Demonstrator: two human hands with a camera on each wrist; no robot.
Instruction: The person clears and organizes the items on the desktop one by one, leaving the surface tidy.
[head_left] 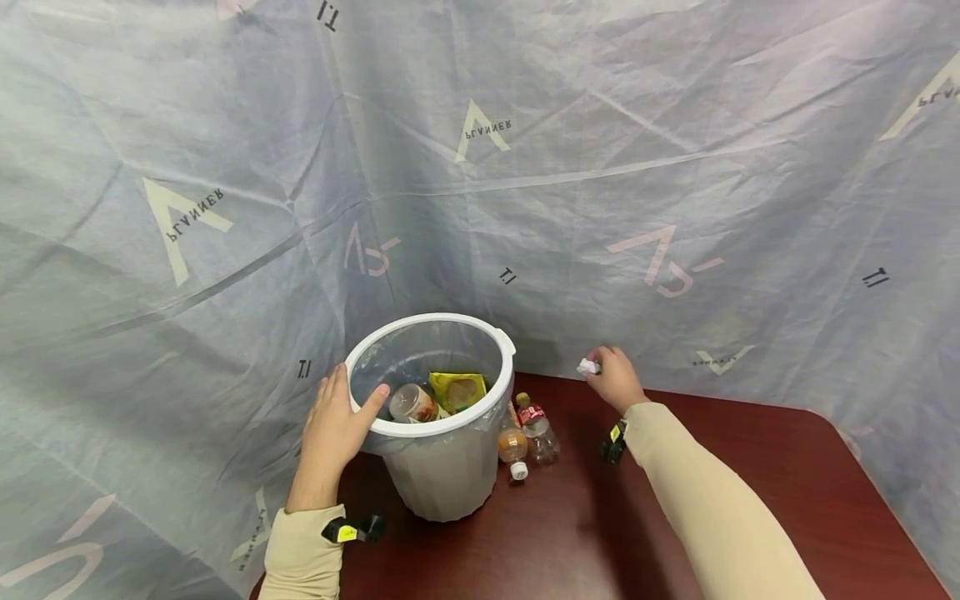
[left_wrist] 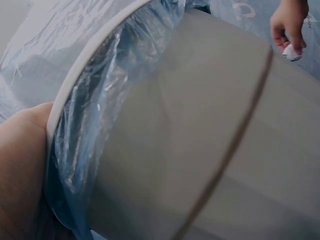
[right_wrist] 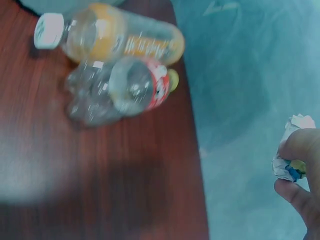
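The left hand [head_left: 335,425] grasps the rim of the white waste bin [head_left: 480,408], thumb hooked inside over the clear liner, which I judge steadies the light bin on the dark red table [head_left: 750,500]. The right hand [head_left: 615,377] pinches a crumpled paper wad [head_left: 588,366] in its fingertips, held above the table's far edge, well to the right of the bin (the wad shows a blue and yellow print). Between that hand and the bin lie two plastic bottles: an orange-drink bottle [right_wrist: 120,40] with a white cap and a crushed clear bottle [right_wrist: 120,90] with a red label, touching. Inside the bin sit a yellow wrapper [head_left: 457,387] and a jar-like container [head_left: 411,403]. A printed grey sheet [head_left: 525,167] hangs behind.
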